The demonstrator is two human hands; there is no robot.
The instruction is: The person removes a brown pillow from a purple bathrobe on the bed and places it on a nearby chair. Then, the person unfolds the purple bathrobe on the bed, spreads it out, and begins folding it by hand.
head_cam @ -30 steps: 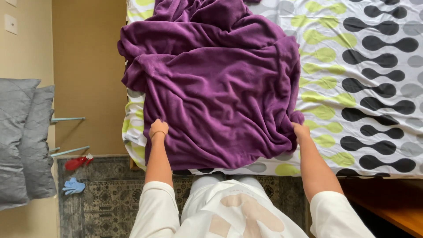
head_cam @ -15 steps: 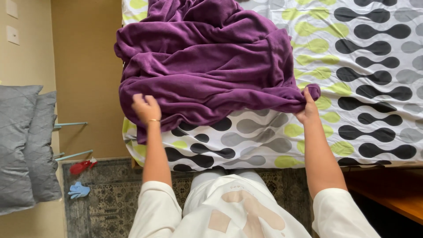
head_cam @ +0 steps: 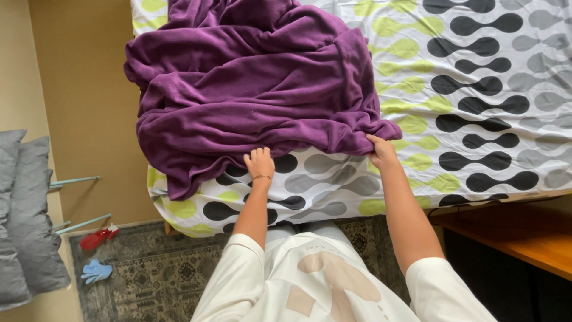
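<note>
A rumpled purple fleece blanket lies heaped on a bed with a white cover patterned in black, grey and green blobs. My left hand rests at the blanket's near edge, fingers curled onto the fabric. Further right, my right hand pinches the blanket's near right corner against the cover. Both arms reach forward from my white shirt.
Grey pillows stand at the left by the wall. On the patterned rug lie a red object and a blue glove. A wooden surface sits at the lower right.
Both hands have carried the blanket's near edge up onto the bed, away from me. My left hand has shifted to the right along the edge; more of the cover's front shows.
</note>
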